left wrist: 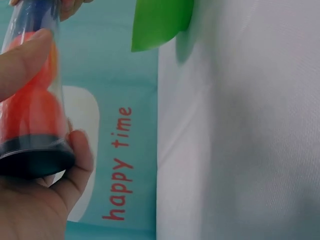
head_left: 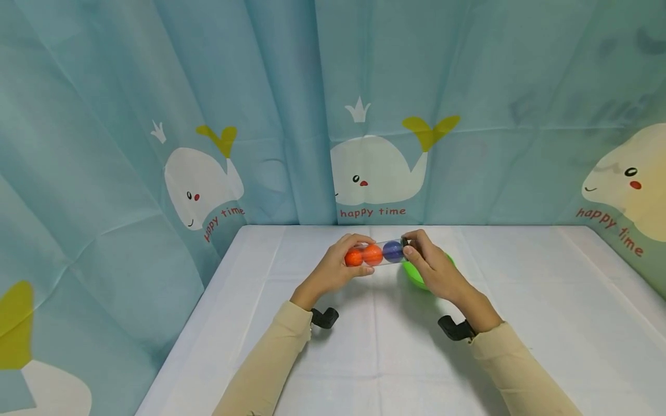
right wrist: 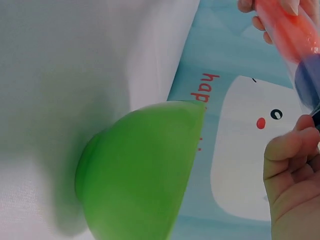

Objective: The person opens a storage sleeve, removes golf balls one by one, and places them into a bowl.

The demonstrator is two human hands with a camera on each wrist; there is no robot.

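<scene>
Between both hands a clear plastic tube [head_left: 378,245] is held almost level above the table. Inside it sit two orange balls [head_left: 372,255] and a dark blue ball [head_left: 392,251]. My left hand [head_left: 337,263] grips the orange end, thumb and fingers around the wall; a black cap [left wrist: 37,156] closes that end in the left wrist view. At the blue end, the fingers of my right hand [head_left: 436,267] pinch the tube's other black cap [right wrist: 316,116]. Below and behind the right hand, a green bowl [right wrist: 145,170] stands on the table, partly hidden by that hand in the head view.
A white cloth covers the table [head_left: 354,364]. Light blue curtains [head_left: 291,115] printed with white whales hang along its back and sides. Each wrist carries a black camera mount [head_left: 325,318] close above the cloth.
</scene>
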